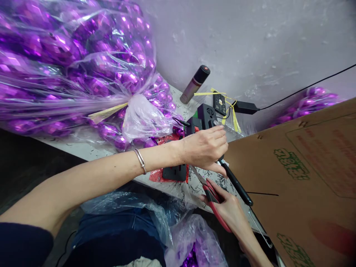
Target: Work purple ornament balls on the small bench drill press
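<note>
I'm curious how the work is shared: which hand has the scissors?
The right hand, gripping the red-handled scissors. The left hand, on the arm with the silvery bracelet, has none.

scissors [210,195]: red-black handles | baubles [61,48]: metallic purple | carton [256,152]: brown, green-red print

Via remote feed, I log a bag of ornaments [83,70] at upper left, resting on the table [97,149]. The bottle [191,89] is at upper centre, right of this bag, before the wall [250,44]. The cardboard box [319,159] occupies the right side of the frame. Scissors [210,196] are in the right hand [232,209], lower centre, left of the box.
</note>
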Demonstrator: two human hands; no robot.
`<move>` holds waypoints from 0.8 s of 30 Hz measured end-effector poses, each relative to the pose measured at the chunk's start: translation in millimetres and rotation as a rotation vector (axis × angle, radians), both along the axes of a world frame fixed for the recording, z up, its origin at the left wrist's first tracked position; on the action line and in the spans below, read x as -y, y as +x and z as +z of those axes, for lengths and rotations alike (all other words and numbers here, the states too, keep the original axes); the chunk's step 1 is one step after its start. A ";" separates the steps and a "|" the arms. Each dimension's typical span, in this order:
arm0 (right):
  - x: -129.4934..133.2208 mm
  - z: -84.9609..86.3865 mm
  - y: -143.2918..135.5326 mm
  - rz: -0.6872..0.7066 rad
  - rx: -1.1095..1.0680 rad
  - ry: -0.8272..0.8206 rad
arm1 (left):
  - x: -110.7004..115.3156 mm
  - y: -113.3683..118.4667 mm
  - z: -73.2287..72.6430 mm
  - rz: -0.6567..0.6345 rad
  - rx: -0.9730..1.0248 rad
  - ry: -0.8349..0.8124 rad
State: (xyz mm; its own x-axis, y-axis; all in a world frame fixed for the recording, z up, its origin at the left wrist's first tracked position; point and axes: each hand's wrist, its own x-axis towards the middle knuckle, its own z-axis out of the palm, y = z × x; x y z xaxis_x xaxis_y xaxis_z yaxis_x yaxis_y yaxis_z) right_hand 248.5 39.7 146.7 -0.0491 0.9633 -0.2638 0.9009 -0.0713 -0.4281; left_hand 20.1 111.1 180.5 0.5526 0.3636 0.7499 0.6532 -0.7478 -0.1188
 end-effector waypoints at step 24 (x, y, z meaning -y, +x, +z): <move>54.3 -51.0 -12.5 0.136 0.097 0.571 | 0.5 -1.5 0.3 -0.007 0.020 -0.019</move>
State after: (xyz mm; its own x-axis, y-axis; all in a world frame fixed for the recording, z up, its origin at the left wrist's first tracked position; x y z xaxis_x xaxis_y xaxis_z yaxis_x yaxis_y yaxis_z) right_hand 235.9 -14.6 95.7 -0.1840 0.9407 0.2849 0.9227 0.2652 -0.2798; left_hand 18.6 110.6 180.8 0.5406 0.3743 0.7534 0.6499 -0.7545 -0.0914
